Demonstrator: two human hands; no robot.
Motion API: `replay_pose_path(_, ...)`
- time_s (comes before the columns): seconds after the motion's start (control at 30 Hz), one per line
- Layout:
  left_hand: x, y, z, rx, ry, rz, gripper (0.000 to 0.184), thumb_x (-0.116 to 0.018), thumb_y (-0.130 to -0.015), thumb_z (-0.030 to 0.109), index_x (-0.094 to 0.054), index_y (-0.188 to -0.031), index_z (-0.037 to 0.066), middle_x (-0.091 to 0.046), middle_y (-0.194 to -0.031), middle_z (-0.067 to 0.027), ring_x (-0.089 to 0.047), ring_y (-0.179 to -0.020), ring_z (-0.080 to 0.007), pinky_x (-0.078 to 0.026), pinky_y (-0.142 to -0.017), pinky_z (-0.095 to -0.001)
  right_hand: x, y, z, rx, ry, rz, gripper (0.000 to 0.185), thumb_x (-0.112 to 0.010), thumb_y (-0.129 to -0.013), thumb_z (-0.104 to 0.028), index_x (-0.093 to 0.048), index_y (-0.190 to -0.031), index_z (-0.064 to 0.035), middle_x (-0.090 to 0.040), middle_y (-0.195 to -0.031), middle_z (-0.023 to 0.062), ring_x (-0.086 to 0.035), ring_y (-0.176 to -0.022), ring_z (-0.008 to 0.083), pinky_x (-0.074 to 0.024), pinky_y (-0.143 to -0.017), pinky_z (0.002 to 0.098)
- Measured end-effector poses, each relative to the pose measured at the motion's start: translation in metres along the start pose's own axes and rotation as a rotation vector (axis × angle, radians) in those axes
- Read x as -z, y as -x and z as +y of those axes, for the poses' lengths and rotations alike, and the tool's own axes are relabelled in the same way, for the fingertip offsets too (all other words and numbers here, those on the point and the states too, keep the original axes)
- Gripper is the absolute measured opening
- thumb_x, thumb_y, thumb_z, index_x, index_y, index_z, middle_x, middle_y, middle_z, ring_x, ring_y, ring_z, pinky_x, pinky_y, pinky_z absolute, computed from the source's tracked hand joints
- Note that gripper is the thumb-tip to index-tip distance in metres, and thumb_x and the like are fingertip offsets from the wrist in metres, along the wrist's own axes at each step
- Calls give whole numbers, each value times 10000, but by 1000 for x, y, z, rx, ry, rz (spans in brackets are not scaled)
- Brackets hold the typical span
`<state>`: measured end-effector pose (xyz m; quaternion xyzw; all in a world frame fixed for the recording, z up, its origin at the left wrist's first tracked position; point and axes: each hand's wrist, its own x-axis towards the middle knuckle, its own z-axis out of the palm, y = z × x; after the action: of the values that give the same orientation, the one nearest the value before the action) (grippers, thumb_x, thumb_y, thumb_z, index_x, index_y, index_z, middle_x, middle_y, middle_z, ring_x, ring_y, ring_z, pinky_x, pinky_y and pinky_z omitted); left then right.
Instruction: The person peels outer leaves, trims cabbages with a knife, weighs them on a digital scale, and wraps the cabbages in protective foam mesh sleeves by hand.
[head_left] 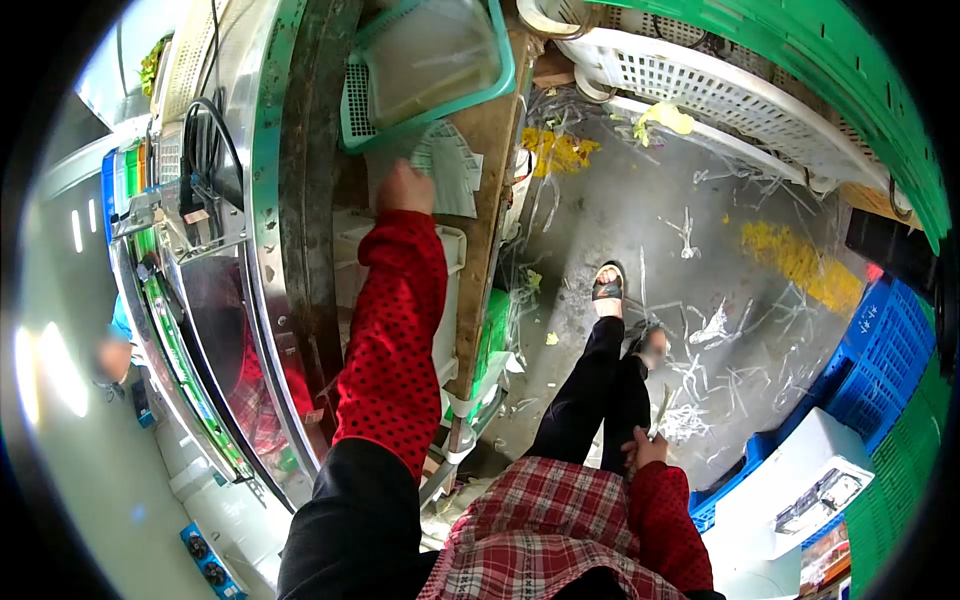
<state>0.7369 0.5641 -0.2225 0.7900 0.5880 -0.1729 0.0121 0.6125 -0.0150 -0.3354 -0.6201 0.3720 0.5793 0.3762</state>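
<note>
My left hand (405, 188), in a dotted red sleeve, is stretched forward over the wooden ledge. Its fingers are curled at the edge of printed paper sheets (448, 168); what they grip is too blurred to tell. Just beyond it sits a teal basket (508, 62) with a clear plastic sheet or bag (430, 75) inside. Low beside the checked apron (555, 500), my right hand (645, 450) is closed, with a thin pale strip sticking up from it that I cannot identify.
White crates (700, 85) line the far side under a green one (800, 40). Blue crates (865, 350) and a white foam box (800, 480) stand right. Plastic scraps litter the floor (650, 240). A metal-framed machine (265, 200) is at left.
</note>
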Motion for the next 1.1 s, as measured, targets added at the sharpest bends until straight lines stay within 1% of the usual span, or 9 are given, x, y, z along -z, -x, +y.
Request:
replay_pose_path(0.1, -26, -1, 9, 33, 21, -115, 404, -469, -904, 148, -515, -1263, -33, -601, -1171, -216, -605, -1026, -378, -499, -880, -470, 1, 6, -8, -13, 0, 20, 287, -624, -888, -256, -495, -998, -25, -617, -612, 150, -468, -363, 173, -409, -338, 335)
replay_pose_path(0.13, -39, -8, 3, 12, 9, -76, 330, -452, -894, 131, -553, -1168, -23, -635, -1087, -215, -626, -977, -380, -527, -815, -460, 1, 7, -11, -33, -5, 39, 291, -622, -889, -259, -496, -1003, -22, -618, -614, 150, -473, -367, 174, -412, -341, 337)
replay_pose_path(0.23, -53, -10, -1, 68, 52, -35, 341, -452, -885, 120, -547, -1179, -25, -626, -1094, -237, -615, -1006, -384, -523, -826, -463, 3, 6, -10, -34, -14, 30, 326, -602, -905, -252, -512, -1074, 12, -622, -639, 148, -475, -390, 176, -413, -363, 332)
replay_pose_path(0.47, -52, -2, -6, 227, 311, 71, 404, -490, -854, 111, -533, -1217, -62, -588, -1160, -264, -583, -1060, -406, -482, -904, -464, 1, 0, -11, -4, -23, 10, 298, -614, -892, -256, -483, -1011, -17, -617, -619, 153, -478, -371, 177, -411, -336, 335)
replay_pose_path(0.53, -64, -11, -14, 180, 280, 86, 328, -494, -858, 116, -564, -1141, -35, -631, -1079, -246, -616, -995, -396, -515, -835, -461, -2, 1, -13, -15, -31, 15, 299, -614, -890, -253, -480, -1006, -13, -615, -616, 155, -477, -364, 183, -404, -326, 334)
replay_pose_path(0.7, -75, 8, -6, 54, 206, 15, 300, -536, -872, 133, -582, -1140, 6, -637, -1086, -210, -621, -984, -371, -524, -821, -449, -5, 4, -17, -3, -30, 28, 284, -621, -885, -248, -488, -975, -15, -614, -604, 162, -475, -352, 193, -397, -322, 337)
replay_pose_path(0.77, -89, 9, -8, 58, 240, 12, 319, -584, -858, 213, -610, -1098, 4, -651, -1051, -211, -617, -984, -374, -499, -850, -450, -5, 3, -17, -1, -19, 30, 279, -623, -883, -247, -491, -964, -15, -613, -598, 164, -476, -351, 196, -395, -322, 337)
replay_pose_path(0.93, -97, 22, 0, -15, 44, -2, 441, -582, -896, 298, -516, -1223, 10, -525, -1210, -174, -570, -1050, -339, -506, -860, -436, 0, -8, -5, 3, -30, 34, 265, -619, -884, -226, -501, -1001, -19, -599, -581, 149, -469, -361, 195, -388, -332, 353)
replay_pose_path(1.1, -101, 21, 0, -11, 23, 39, 367, -554, -911, 258, -548, -1177, 5, -560, -1162, -185, -587, -1017, -329, -513, -842, -434, -3, 1, -18, -14, 3, 40, 246, -602, -894, -226, -481, -983, -32, -597, -588, 145, -465, -361, 193, -387, -336, 350)
